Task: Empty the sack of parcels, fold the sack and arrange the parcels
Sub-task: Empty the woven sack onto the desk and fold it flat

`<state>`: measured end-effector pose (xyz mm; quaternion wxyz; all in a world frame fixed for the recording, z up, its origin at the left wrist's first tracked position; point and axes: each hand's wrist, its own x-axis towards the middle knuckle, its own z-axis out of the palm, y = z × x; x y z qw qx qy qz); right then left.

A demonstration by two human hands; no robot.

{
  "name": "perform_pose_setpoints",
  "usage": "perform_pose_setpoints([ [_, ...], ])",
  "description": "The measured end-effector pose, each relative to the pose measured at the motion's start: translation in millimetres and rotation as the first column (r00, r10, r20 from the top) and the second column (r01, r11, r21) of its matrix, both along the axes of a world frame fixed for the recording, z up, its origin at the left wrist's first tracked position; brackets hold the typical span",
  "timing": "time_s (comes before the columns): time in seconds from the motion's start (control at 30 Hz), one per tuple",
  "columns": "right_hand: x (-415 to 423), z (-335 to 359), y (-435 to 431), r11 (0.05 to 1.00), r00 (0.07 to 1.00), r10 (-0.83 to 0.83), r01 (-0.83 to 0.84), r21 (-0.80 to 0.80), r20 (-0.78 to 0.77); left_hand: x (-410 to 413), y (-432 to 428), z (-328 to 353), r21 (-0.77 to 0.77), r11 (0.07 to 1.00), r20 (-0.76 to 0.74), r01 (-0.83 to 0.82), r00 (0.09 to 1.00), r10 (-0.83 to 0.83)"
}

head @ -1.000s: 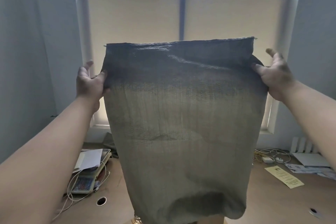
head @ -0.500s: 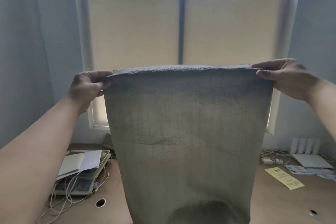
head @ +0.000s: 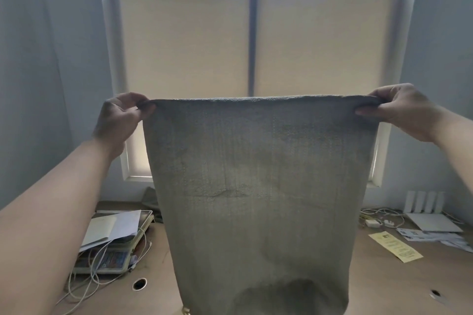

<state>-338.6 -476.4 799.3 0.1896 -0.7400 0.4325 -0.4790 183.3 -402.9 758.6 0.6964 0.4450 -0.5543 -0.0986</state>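
Note:
A grey-green woven sack (head: 261,186) hangs flat in front of me, stretched wide along its top edge. My left hand (head: 119,120) pinches the top left corner. At the top right corner, my right hand (head: 404,111) grips the sack with fingers curled over the edge. The sack's lower end reaches down to the wooden table (head: 384,286) and hides what lies behind it. A dark rounded shadow shows through its bottom. No parcel is clearly in sight; only a small pale bit (head: 186,311) peeks out under the sack's lower left edge.
On the table's left stands a weighing scale (head: 112,258) with papers (head: 112,227) and white cables on it, beside a round cable hole (head: 139,284). At the right lie a yellow leaflet (head: 395,247), a white router (head: 430,215), chargers and papers. A blind-covered window is behind.
Both hands lowered the sack's top edge from high against the window and turned palm-down, pinching the corners. The folded-over dark upper band has gone; the sack hangs lower and slightly wider.

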Motion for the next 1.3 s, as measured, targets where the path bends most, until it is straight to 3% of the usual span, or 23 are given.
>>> perform_pose_setpoints([
  [0.1, 2, 2, 5, 0.998, 0.987, 0.061, -0.057, -0.03, 0.148, 3, 0, 1, -0.033, 0.967, -0.102, 0.251, 0.962, -0.253],
  [0.2, 6, 4, 11, 0.97, 0.921, 0.222, -0.241, 0.019, 0.32, -5, 3, 1, -0.093, 0.946, -0.203, 0.311, 0.924, -0.324],
  [0.37, 16, -1, 8, 0.963, 0.875, 0.251, -0.268, -0.016, 0.414, -21, -1, 2, -0.139, 0.98, -0.219, 0.142, 0.961, -0.17],
  [0.5, 17, -7, -5, 0.986, 0.946, 0.114, -0.07, -0.152, 0.302, -28, -7, -2, -0.139, 0.987, -0.097, -0.078, 0.993, 0.065],
  [0.6, 16, -12, -17, 0.978, 0.95, 0.026, 0.04, -0.205, 0.311, -32, -10, -4, -0.147, 0.979, -0.085, -0.142, 0.988, 0.13],
  [0.7, 17, -12, -9, 0.995, 0.899, 0.095, -0.087, -0.038, 0.428, -33, -11, -6, -0.114, 0.978, -0.117, -0.175, 0.98, 0.161],
  [0.8, 9, -13, 2, 0.944, 0.901, 0.156, -0.257, 0.208, 0.405, -31, -13, -11, -0.088, 0.981, -0.144, -0.172, 0.977, 0.159],
  [0.9, 6, -17, 1, 0.904, 0.883, 0.184, -0.325, 0.278, 0.432, -24, -14, -15, -0.065, 0.984, -0.153, -0.166, 0.976, 0.155],
  [1.0, 11, -22, 0, 0.913, 0.859, 0.189, -0.331, 0.237, 0.476, -23, -15, -17, -0.038, 0.997, -0.204, -0.073, 0.977, 0.064],
  [1.1, 19, -25, -5, 0.955, 0.853, 0.147, -0.254, 0.153, 0.501, -22, -10, -19, 0.079, 0.98, -0.248, 0.185, 0.955, -0.16],
  [1.2, 24, -29, -11, 0.98, 0.838, 0.095, -0.175, 0.1, 0.537, -9, -4, -24, 0.317, 0.852, -0.228, 0.418, 0.905, -0.359],
  [1.3, 25, -31, -10, 0.992, 0.848, 0.058, -0.108, 0.064, 0.527, -5, -2, -31, 0.418, 0.75, -0.222, 0.512, 0.858, -0.463],
])
